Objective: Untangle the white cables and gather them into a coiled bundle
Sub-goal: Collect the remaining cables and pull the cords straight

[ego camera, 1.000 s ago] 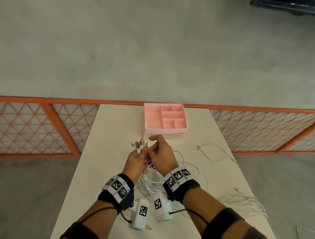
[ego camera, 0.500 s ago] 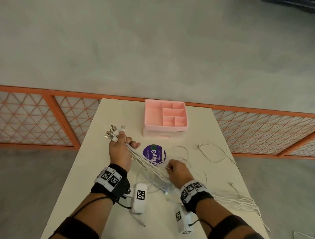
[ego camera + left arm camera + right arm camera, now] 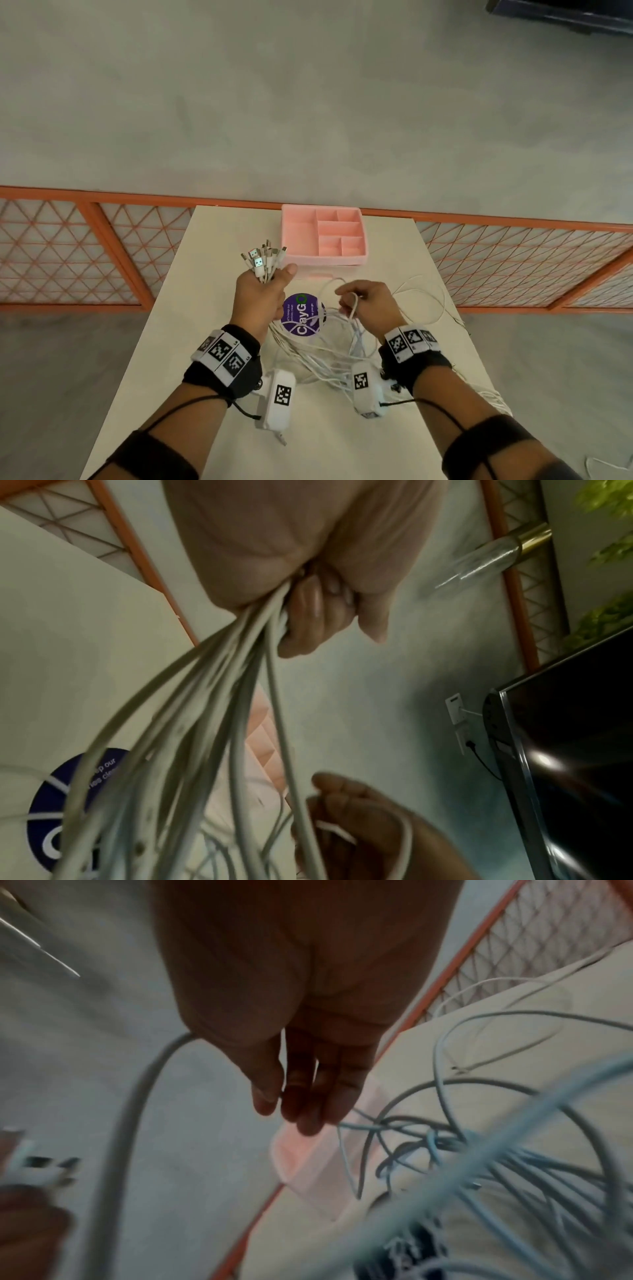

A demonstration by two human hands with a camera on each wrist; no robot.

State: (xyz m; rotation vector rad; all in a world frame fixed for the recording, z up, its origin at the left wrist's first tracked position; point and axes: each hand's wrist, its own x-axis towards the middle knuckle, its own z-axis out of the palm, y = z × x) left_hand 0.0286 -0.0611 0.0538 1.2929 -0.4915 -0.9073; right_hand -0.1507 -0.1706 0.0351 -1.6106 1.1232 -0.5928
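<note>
My left hand grips a bunch of white cable ends, their plugs fanning out above the fist. In the left wrist view the left hand's fingers curl round the cables, which stream down toward the table. The right hand is raised beside it, loosely curled, with one white cable loop hooked over it. That loop runs behind the right hand. A tangle of white cables lies on the table between my wrists.
A pink compartment organiser stands at the table's far edge, just beyond both hands. A round purple sticker is on the white table. More loose cable trails to the right edge. An orange mesh railing runs behind.
The left hand has swung right with the plug ends, closer to the organiser. The right hand has come up off the tangle, lifting a cable loop.
</note>
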